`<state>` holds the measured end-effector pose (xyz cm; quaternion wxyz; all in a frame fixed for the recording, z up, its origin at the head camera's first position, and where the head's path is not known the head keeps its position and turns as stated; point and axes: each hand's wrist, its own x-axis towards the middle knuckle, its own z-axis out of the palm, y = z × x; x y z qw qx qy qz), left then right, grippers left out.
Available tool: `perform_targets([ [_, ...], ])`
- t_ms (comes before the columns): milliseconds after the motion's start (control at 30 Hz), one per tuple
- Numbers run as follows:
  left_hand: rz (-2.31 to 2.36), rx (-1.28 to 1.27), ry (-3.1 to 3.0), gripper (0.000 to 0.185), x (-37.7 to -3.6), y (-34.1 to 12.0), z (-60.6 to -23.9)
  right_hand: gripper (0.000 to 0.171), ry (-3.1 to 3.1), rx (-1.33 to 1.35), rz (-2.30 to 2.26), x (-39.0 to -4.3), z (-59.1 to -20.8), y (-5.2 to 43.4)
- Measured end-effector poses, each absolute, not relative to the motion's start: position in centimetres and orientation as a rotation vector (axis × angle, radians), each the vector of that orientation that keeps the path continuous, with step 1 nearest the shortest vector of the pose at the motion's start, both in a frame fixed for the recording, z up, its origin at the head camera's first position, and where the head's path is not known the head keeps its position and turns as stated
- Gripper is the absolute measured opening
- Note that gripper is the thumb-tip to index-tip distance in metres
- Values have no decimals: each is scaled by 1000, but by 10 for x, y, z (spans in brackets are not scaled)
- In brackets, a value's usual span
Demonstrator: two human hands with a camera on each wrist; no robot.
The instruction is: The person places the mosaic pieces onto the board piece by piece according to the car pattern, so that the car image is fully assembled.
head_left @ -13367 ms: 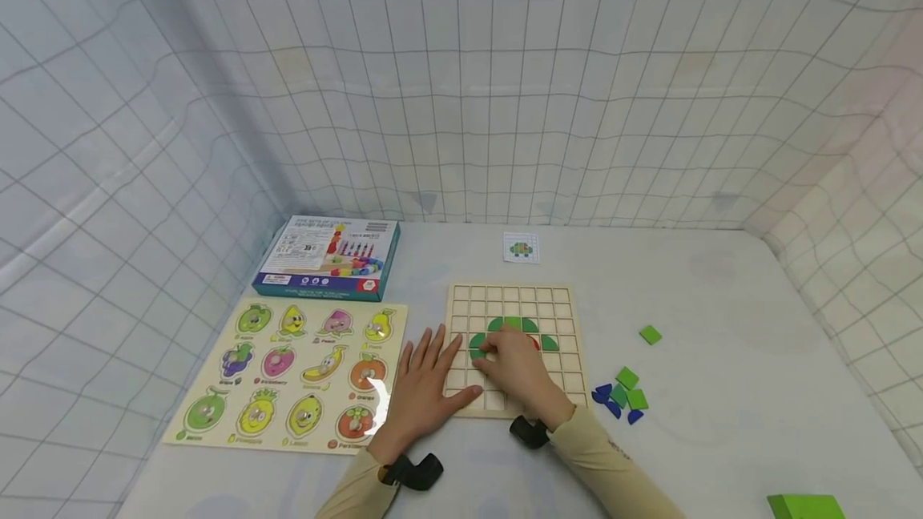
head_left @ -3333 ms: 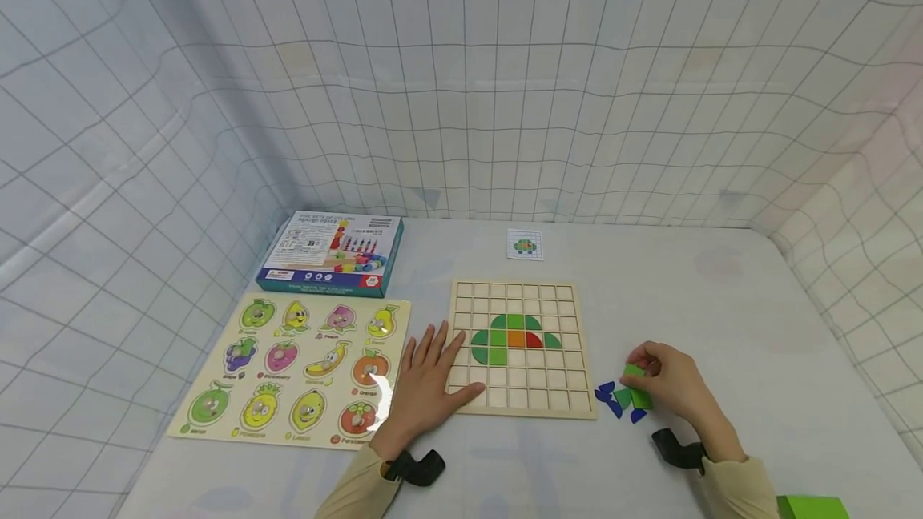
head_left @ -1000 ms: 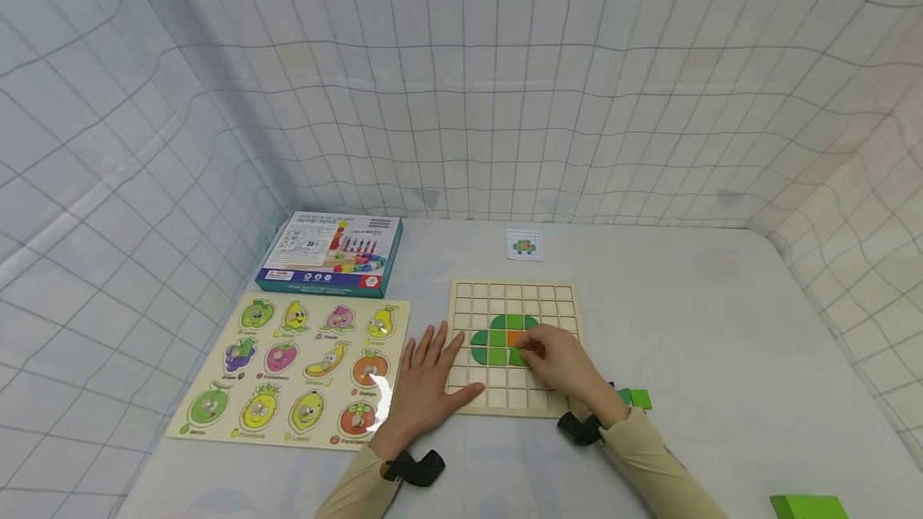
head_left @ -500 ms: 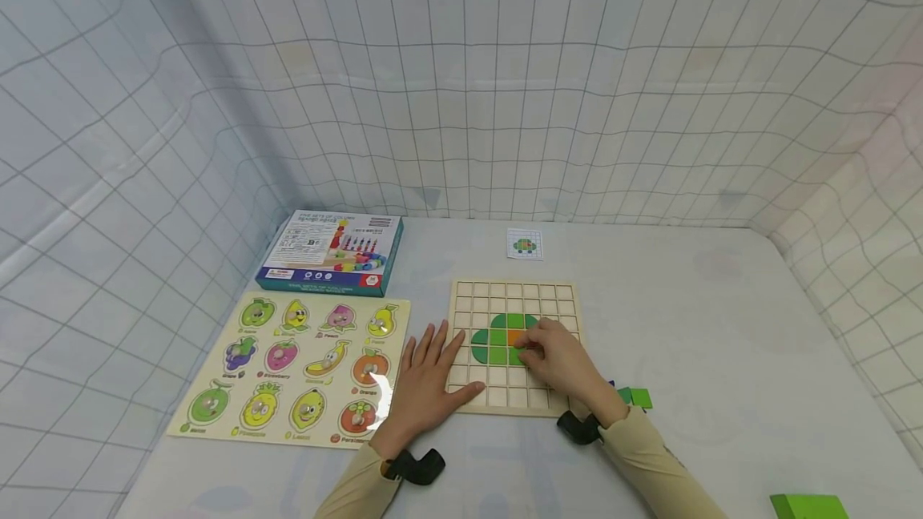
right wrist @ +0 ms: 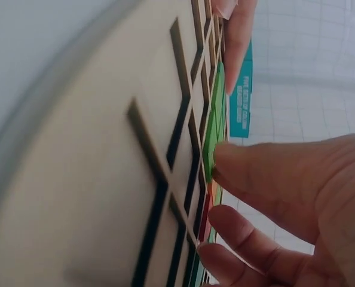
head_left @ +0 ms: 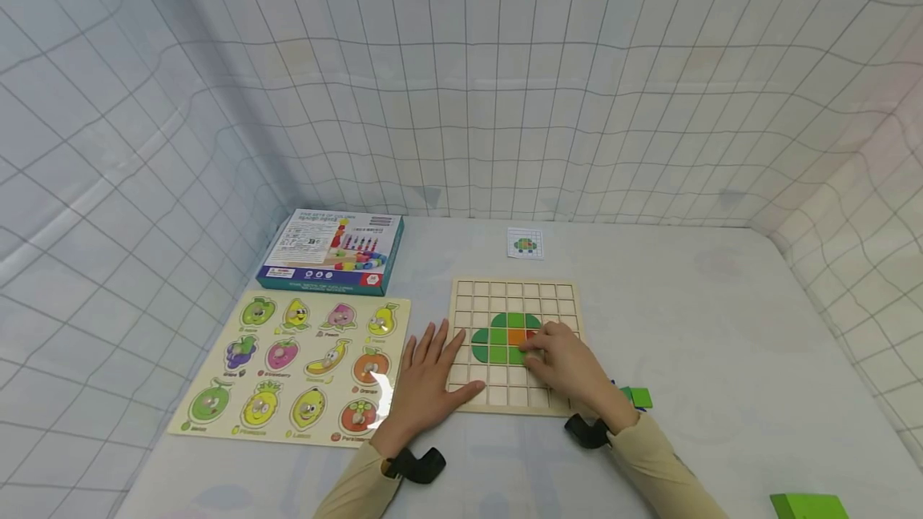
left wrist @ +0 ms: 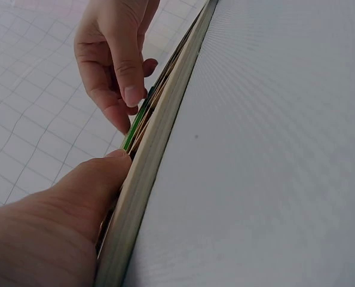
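Observation:
A wooden grid board [head_left: 551, 291] lies in front of me, with green, orange and red pieces set in its middle cells. My left hand [head_left: 425, 391] rests spread over the board's left edge; in the left wrist view its thumb [left wrist: 100, 170] lies along the rim. Over the coloured pieces is my right hand [head_left: 566, 363], thumb and fingers bent and parted. Its thumb [right wrist: 231, 155] touches the edge of a light green square tile [right wrist: 209, 146] in the right wrist view. That tile sits in its cell below the orange tile [head_left: 516, 337]. A red piece [head_left: 531, 334] is partly covered by the fingers.
Loose green tiles [head_left: 641, 397] and blue pieces lie right of the board, partly behind the right wrist. A fruit puzzle board [head_left: 284, 379] and a boxed toy [head_left: 310, 255] are on the left. A small pattern card [head_left: 525, 244] lies behind; a green block [head_left: 808, 505] is front right.
My right hand brought a light green tile from the pile to the cell below the orange one. Since half a second ago its fingers have parted and shifted slightly right. The left hand stays put.

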<state>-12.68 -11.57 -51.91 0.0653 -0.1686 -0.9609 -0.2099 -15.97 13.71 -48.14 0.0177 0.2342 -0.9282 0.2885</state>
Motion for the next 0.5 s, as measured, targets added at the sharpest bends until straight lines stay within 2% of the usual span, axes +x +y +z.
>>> perform_targets([
  [267,-623,-505,-2905,83,-126,-115,-518,13,-2830,708,993,-154,-473,182],
  [500,-622,-503,-2911,83,-126,-116,-518,17,-2924,522,909,-145,-464,229],
])
